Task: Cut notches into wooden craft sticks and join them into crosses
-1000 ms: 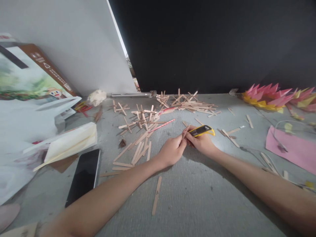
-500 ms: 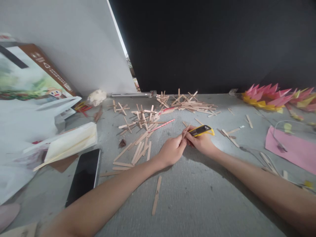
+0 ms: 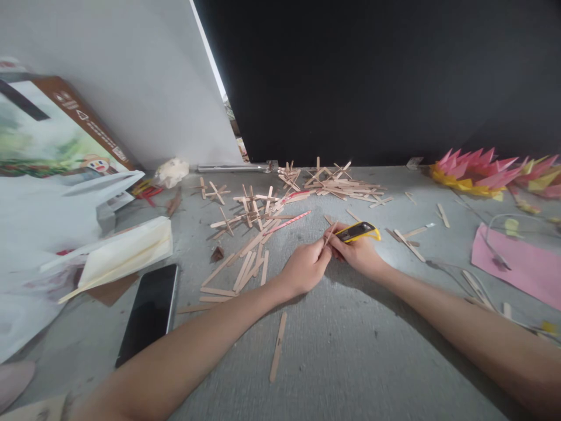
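Between the fingers of my left hand is a thin wooden craft stick, held tilted up and to the right. My right hand is closed around a yellow and black box cutter, its handle end pointing right. The two hands touch at the fingertips, and the cutter's blade end is hidden behind the fingers. Just left of my hands lie loose craft sticks and a red patterned strip. One stick with a dark mark lies nearer to me.
Crossed stick pieces and a stick pile lie toward the back. To the left are a phone, a plastic bag and a printed box. Pink paper, a cable and a pink-yellow paper craft are at right.
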### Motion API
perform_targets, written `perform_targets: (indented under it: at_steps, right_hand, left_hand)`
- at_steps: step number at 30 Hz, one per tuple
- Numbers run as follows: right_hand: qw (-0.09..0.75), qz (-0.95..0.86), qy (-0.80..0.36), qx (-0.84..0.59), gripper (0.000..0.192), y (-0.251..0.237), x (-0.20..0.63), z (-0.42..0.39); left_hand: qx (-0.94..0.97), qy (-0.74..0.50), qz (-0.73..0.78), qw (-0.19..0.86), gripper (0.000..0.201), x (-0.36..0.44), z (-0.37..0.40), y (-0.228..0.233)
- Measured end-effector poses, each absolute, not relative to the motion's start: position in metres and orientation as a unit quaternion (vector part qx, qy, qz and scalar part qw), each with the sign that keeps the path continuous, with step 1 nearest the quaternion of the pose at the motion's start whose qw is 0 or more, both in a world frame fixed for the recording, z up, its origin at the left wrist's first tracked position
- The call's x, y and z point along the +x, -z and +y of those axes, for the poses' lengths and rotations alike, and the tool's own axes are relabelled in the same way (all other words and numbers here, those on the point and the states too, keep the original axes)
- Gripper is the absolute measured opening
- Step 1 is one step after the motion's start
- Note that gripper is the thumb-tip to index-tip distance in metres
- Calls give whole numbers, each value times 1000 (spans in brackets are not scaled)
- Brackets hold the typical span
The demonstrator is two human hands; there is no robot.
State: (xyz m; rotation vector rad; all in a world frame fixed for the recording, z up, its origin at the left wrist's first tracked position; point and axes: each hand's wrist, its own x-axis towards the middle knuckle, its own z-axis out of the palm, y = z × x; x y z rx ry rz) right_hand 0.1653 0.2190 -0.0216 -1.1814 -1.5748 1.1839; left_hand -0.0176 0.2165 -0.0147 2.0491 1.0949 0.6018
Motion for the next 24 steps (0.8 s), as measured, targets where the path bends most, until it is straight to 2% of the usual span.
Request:
perform_targets:
  at_steps: [24]
  right_hand:
    - [397, -634, -460, -478, 45, 15, 164, 218]
  left_hand:
    - [792, -233, 421, 375, 44, -18, 216, 13]
